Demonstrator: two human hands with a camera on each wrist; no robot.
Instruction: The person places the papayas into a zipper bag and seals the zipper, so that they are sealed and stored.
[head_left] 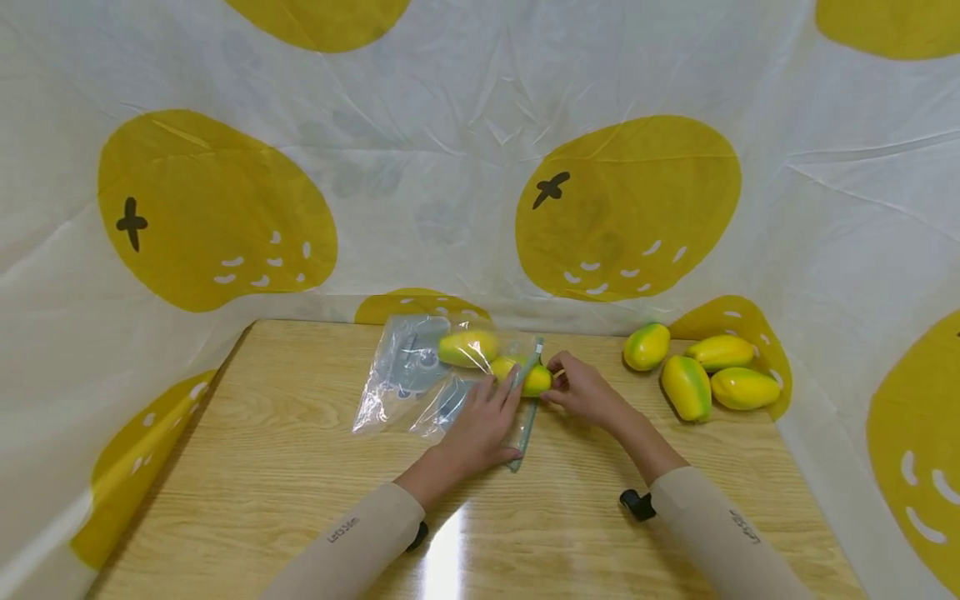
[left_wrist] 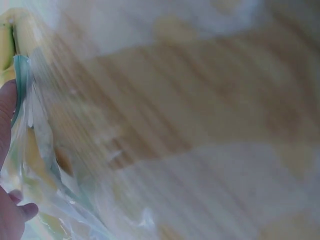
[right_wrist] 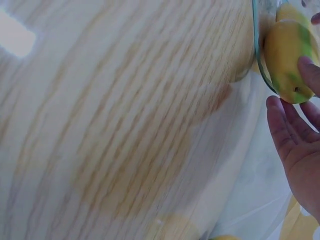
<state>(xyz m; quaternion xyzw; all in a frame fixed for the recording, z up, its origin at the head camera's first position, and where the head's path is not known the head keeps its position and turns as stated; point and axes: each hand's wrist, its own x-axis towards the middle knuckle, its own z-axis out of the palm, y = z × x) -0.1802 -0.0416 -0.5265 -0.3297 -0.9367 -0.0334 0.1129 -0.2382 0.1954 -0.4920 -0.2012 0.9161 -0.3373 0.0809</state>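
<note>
A clear plastic zip bag (head_left: 390, 392) with a grey print lies on the table, one yellow-green mango (head_left: 468, 348) inside. Another mango (head_left: 537, 381) is at the bag's mouth, partly inside it. The left hand (head_left: 480, 425) holds the bag by its greenish zip edge (left_wrist: 20, 75), its fingers spread over the film and its thumb low on the edge. With thumb and fingertips, the right hand (head_left: 585, 390) grips the outer end of the mango at the mouth. This mango's tip (right_wrist: 290, 75) shows between that thumb and fingers in the right wrist view.
Several loose mangoes (head_left: 686, 387) sit together at the table's back right. A white cloth with a yellow fruit print (head_left: 450, 167) hangs behind and along both sides of the wood-grain table (head_left: 300, 475).
</note>
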